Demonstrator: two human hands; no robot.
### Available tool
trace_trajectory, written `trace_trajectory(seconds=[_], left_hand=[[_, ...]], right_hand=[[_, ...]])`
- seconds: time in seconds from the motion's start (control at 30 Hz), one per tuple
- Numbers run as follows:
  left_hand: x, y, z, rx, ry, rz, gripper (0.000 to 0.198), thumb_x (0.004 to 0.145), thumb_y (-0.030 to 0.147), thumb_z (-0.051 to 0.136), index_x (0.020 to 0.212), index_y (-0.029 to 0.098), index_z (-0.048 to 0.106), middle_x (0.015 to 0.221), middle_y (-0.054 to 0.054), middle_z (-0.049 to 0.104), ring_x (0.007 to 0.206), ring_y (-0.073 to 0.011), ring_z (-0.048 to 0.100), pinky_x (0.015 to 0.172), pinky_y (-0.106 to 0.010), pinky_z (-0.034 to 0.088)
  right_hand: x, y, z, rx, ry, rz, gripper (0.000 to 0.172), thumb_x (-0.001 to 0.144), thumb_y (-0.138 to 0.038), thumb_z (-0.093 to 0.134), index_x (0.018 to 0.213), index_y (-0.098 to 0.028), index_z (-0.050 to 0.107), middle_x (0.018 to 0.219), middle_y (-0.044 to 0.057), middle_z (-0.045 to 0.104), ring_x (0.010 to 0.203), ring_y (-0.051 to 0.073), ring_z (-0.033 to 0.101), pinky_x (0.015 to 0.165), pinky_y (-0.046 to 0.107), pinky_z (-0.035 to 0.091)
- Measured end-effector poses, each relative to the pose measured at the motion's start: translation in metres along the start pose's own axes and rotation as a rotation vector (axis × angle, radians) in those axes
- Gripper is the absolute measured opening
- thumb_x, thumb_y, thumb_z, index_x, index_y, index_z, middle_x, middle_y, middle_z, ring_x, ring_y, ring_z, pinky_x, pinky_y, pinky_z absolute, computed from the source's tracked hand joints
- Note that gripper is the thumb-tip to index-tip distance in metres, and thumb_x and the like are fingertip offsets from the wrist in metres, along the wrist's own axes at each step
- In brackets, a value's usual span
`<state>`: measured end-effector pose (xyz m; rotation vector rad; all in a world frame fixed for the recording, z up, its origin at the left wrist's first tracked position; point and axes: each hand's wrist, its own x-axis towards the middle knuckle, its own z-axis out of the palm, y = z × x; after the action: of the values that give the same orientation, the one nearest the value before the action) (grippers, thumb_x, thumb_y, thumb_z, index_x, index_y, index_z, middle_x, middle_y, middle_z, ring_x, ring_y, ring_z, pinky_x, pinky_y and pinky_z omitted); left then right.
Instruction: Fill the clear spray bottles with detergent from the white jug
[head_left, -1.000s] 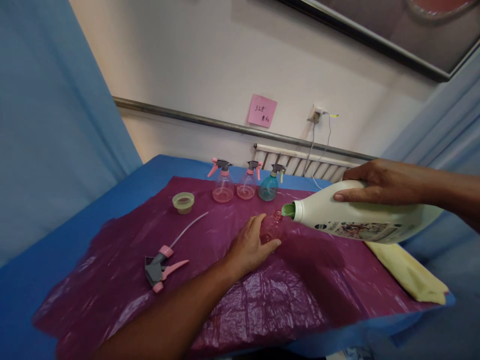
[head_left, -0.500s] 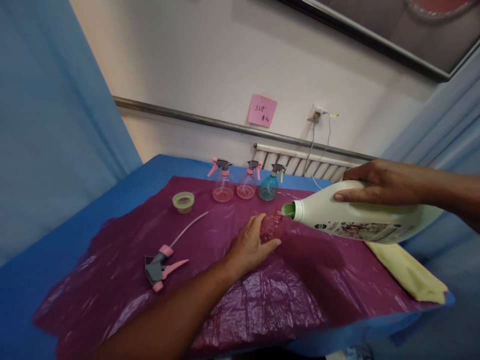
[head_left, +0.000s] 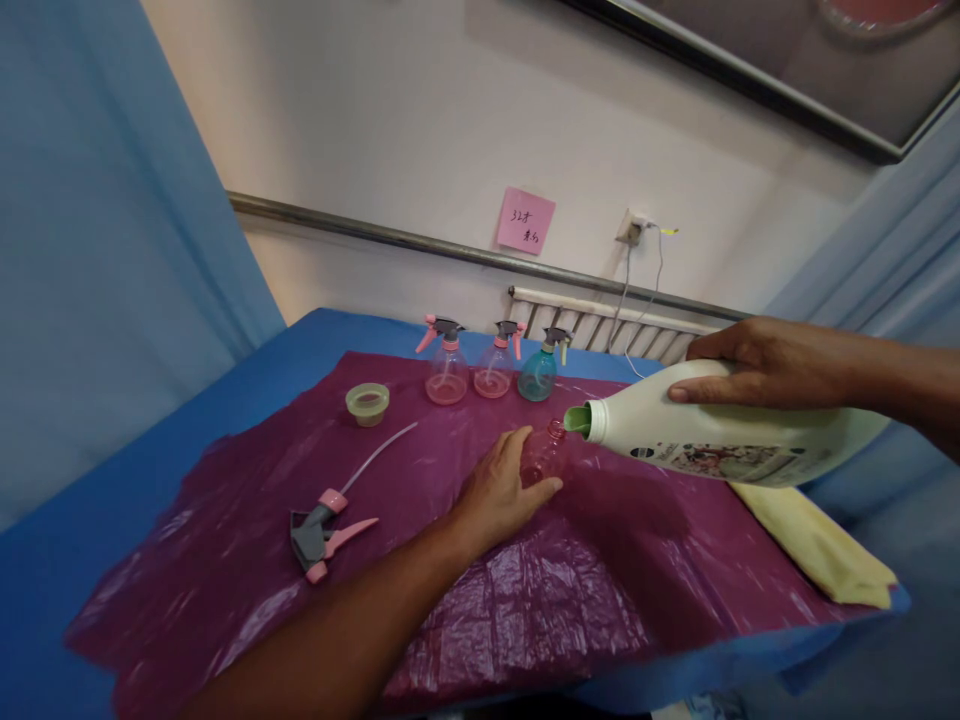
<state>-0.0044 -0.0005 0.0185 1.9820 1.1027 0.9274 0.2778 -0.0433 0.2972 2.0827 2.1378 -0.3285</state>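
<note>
Left hand (head_left: 504,490): ours, gripping pink bottle (head_left: 543,458), just below frame centre; fill unclear. Right hand (head_left: 757,362): ours, gripping tilted jug (head_left: 712,430), mouth at bottle's neck. Sprayer (head_left: 309,540): lower left, not yet fitted. Three spray bottles (head_left: 493,380): centre, sprayers already on, part-filled.

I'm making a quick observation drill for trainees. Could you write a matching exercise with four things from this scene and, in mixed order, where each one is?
Things:
1. large pale bottle
2. detached spray head
3. pink note
4. open pink bottle

Places:
A. stuck on the wall
B. clasped by the left hand
C. tilted in the right hand
D. lying on the purple sheet

Right pairs: 1-C, 2-D, 3-A, 4-B
</note>
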Motion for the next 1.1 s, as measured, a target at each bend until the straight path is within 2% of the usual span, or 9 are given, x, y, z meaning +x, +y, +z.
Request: trace_trajectory(seconds=[0.57, 1.1], left_hand=[[-0.0002, -0.0011, 0.0016, -0.012, 0.027, 0.025, 0.082, 0.087, 0.045, 0.084, 0.158, 0.022, 0.052, 0.158, -0.016, 0.060, 0.148, -0.0371, 0.057, 0.127, -0.055, 0.045], [0.0002, -0.0011, 0.0012, 0.005, 0.005, 0.002, 0.083, 0.088, 0.046, 0.082, 0.160, 0.023, 0.048, 0.161, -0.016, 0.057, 0.151, -0.0361, 0.054, 0.129, -0.054, 0.043]], right_hand=[[0.0003, 0.0016, 0.0012, 0.028, 0.011, -0.003, 0.068, 0.081, -0.091, 0.066, 0.098, -0.026, 0.073, 0.082, 0.005, 0.082, 0.075, 0.028, 0.077, 0.062, 0.035, 0.055], [0.0023, -0.0004, -0.0019, 0.000, -0.014, 0.012, 0.072, 0.085, -0.093, 0.060, 0.105, -0.026, 0.074, 0.087, 0.006, 0.083, 0.077, 0.028, 0.078, 0.063, 0.036, 0.056]])
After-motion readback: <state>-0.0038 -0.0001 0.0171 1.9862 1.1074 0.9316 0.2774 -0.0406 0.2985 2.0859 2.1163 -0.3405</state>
